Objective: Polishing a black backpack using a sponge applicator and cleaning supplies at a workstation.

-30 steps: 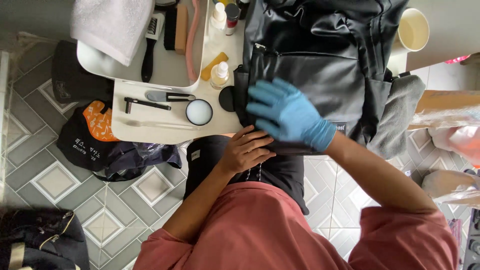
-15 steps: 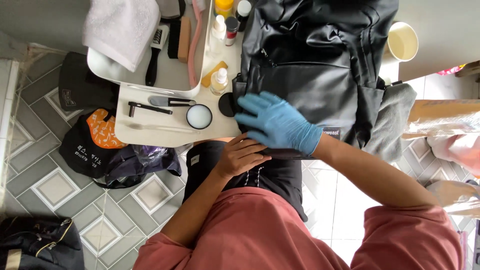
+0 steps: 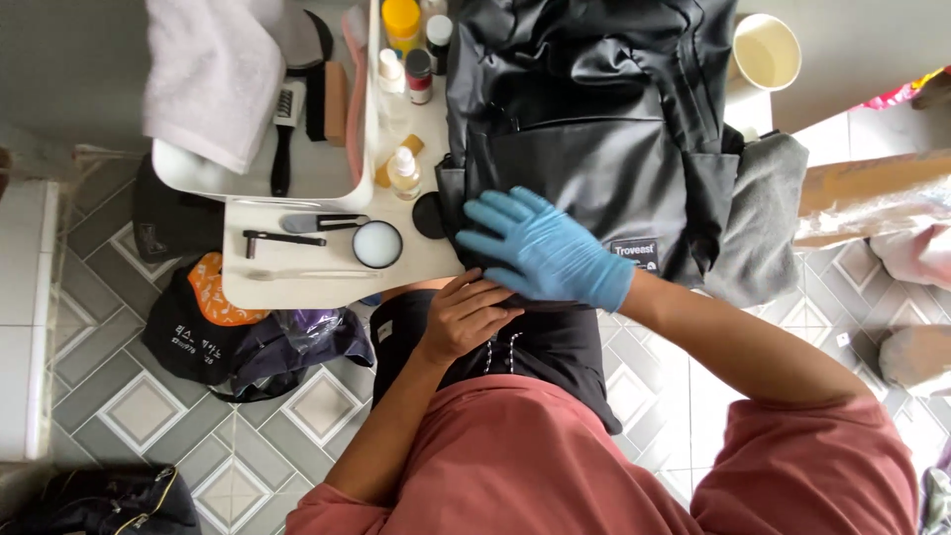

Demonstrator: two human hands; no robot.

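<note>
While lying flat across the right half of the white desk (image 3: 327,287), the black backpack (image 3: 584,129) overhangs the near edge toward the lap. Right hand (image 3: 545,248), in a blue glove, spread open with fingers splayed and pressed palm-down on the lower front panel, probably to steady the bag and flatten its fabric; no grip closed around anything. Left hand (image 3: 466,317), bare, loosely curled just below the desk edge, touching the bag's bottom edge where it meets the dark apron on the lap, apparently bracing from beneath; whether it pinches fabric, cannot tell. Backpack surface smooth, slightly glossy, coated-looking, with creases, a stitched front pocket and a small rectangular label near the glove. Grey cloth (image 3: 763,218), soft and matte, tucked beneath the bag's right side, perhaps as padding. To the left, kept within reach: round open tin (image 3: 377,244) with pale contents, its black lid (image 3: 429,215) just beside it, a slim dark-handled tool (image 3: 282,239), and a small pump bottle (image 3: 403,170). Behind these, a white rounded tray (image 3: 198,183) carrying a folded white towel (image 3: 213,74) and a brush (image 3: 284,129). Pale cylindrical cup (image 3: 766,52) at the far right corner. Patterned grey floor tiles (image 3: 139,406) below, with a dark bag (image 3: 213,332) resting on them.
</note>
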